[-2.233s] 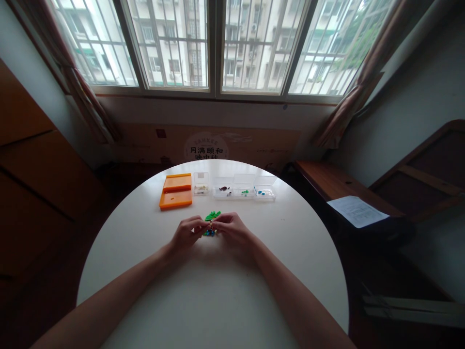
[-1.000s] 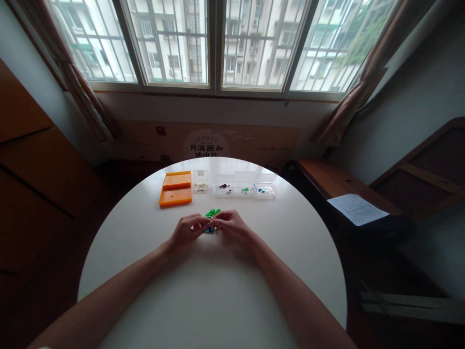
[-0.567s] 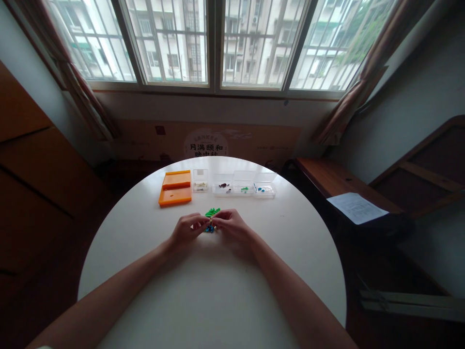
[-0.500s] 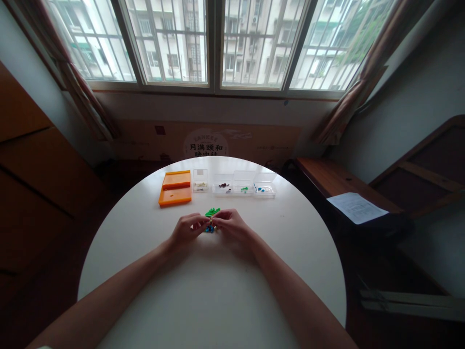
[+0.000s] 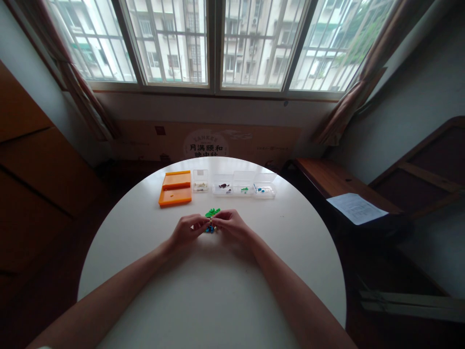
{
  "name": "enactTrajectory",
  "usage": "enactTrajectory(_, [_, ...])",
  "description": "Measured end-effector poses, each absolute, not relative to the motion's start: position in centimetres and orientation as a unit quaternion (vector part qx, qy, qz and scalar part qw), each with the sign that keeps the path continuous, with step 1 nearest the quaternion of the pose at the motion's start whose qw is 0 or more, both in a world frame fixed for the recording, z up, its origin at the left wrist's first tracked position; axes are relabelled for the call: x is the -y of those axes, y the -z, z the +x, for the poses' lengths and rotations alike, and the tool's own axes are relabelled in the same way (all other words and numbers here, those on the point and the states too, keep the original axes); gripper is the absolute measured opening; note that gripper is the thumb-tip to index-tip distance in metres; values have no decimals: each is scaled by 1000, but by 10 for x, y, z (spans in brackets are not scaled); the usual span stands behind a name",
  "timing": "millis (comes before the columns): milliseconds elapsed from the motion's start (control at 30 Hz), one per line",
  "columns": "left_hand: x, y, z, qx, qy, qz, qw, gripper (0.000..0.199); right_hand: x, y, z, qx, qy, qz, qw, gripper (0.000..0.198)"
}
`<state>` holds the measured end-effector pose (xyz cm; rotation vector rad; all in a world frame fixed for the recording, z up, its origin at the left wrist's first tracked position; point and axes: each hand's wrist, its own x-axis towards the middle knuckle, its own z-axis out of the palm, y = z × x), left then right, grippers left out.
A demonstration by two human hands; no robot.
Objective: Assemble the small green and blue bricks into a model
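My left hand (image 5: pixel 189 228) and my right hand (image 5: pixel 229 223) meet above the middle of the round white table (image 5: pixel 214 291). Both are closed, fingertips pinched around a small assembly of toy bricks (image 5: pixel 210 223) with cream or tan parts. Just beyond the fingertips show bright green pieces (image 5: pixel 212 212). Blue and dark pieces (image 5: pixel 209 229) appear below the fingers. Whether the green and blue pieces join the held part or lie on the table, I cannot tell. My fingers hide much of the assembly.
An open orange case (image 5: pixel 176 196) stands at the back left of the table. Beside it are a small clear box (image 5: pixel 200 189) with cream pieces and clear boxes (image 5: pixel 238 193) holding brown, green and blue pieces. A paper sheet (image 5: pixel 356 208) lies on a bench at right.
Both hands stay almost in place, with only a slight shift of the fingers around the small pieces. The cases and boxes have not moved.
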<state>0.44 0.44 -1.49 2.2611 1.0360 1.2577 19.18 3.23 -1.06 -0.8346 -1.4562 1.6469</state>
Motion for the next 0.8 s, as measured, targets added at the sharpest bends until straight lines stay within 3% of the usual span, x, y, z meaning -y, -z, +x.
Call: enactTrajectory(800, [-4,14,4,-361,-447,799,179,17,-33,13,193,573,-646,-325,387,36])
